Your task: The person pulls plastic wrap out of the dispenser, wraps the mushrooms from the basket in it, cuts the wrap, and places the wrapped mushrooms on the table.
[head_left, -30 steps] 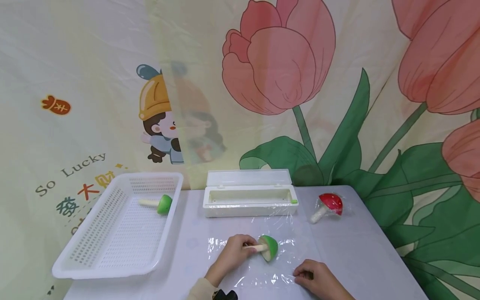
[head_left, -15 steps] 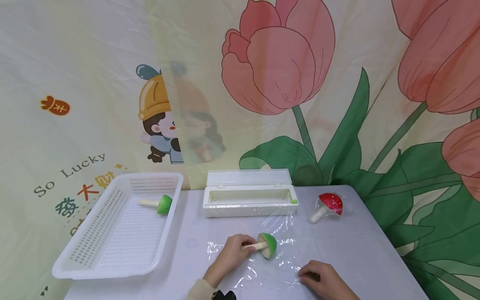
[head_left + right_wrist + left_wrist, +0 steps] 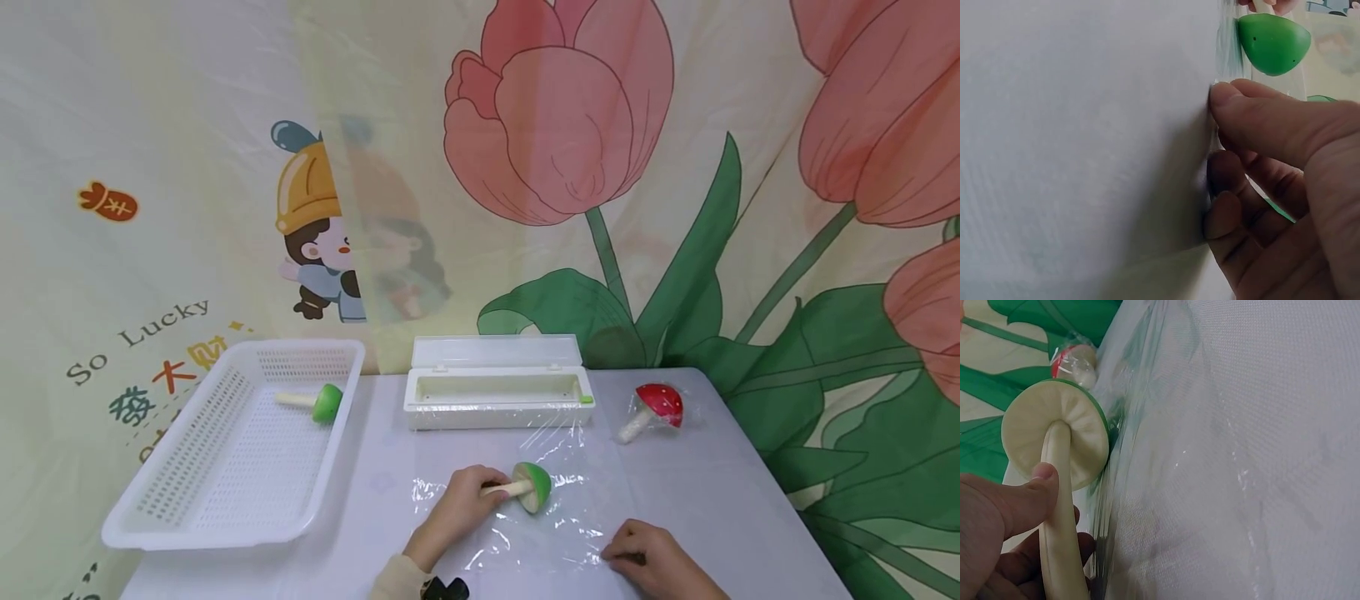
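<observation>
A toy mushroom with a green cap (image 3: pixel 538 487) and a cream stem lies sideways over a sheet of clear plastic wrap (image 3: pixel 555 533). My left hand (image 3: pixel 463 503) holds it by the stem, the cap pointing right. In the left wrist view, thumb and fingers close on the stem (image 3: pixel 1060 531) below the cap's pale underside (image 3: pixel 1029 425). At the sheet's near right corner, my right hand (image 3: pixel 651 553) pinches the wrap between thumb and index finger. The right wrist view shows that thumb (image 3: pixel 1260 115) against the fingertip, the other fingers curled below, and the green cap beyond.
A white wrap dispenser (image 3: pixel 495 417) with its lid raised stands behind the sheet, which runs up to its front. Back right lies a red-capped mushroom (image 3: pixel 662 405) wrapped in plastic. On the left, a white basket (image 3: pixel 217 537) holds another green-capped mushroom (image 3: pixel 326 403).
My right hand has shifted slightly right with the wrap's corner. The held mushroom has moved a little up and left, its cap turning slightly. The head view has tilted slightly.
</observation>
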Demonstrator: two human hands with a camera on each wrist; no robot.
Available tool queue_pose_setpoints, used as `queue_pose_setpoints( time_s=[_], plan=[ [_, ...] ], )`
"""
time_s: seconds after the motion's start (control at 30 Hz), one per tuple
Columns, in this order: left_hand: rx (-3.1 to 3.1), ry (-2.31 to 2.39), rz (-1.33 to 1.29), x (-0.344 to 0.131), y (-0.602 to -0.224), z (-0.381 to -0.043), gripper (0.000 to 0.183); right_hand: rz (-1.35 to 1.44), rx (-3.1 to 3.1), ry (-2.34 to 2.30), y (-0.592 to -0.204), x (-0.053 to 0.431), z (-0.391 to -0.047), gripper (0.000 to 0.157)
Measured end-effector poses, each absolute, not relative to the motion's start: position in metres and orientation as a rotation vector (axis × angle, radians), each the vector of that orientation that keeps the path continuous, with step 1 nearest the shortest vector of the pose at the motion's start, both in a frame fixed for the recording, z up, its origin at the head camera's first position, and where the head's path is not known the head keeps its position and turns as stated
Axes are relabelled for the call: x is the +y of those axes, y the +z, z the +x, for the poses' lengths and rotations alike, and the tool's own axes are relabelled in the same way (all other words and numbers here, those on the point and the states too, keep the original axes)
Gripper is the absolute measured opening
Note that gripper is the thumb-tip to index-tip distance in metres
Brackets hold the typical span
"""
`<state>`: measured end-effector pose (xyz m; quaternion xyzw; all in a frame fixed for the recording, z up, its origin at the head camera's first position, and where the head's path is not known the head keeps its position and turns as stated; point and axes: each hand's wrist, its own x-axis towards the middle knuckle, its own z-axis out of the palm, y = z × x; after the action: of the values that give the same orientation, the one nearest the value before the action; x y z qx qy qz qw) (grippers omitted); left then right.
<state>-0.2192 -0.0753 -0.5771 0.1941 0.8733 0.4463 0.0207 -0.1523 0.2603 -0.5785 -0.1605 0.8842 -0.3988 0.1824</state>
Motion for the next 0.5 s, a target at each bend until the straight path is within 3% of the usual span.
queue_pose_setpoints(
  time_s=[0.5],
  plan=[
    [2.705,1.384,0.618,-0.077,-0.579,-0.220,0.017,-0.429,2.608,-0.968,-0.566,0.247,-0.163,0.006]
  ],
)
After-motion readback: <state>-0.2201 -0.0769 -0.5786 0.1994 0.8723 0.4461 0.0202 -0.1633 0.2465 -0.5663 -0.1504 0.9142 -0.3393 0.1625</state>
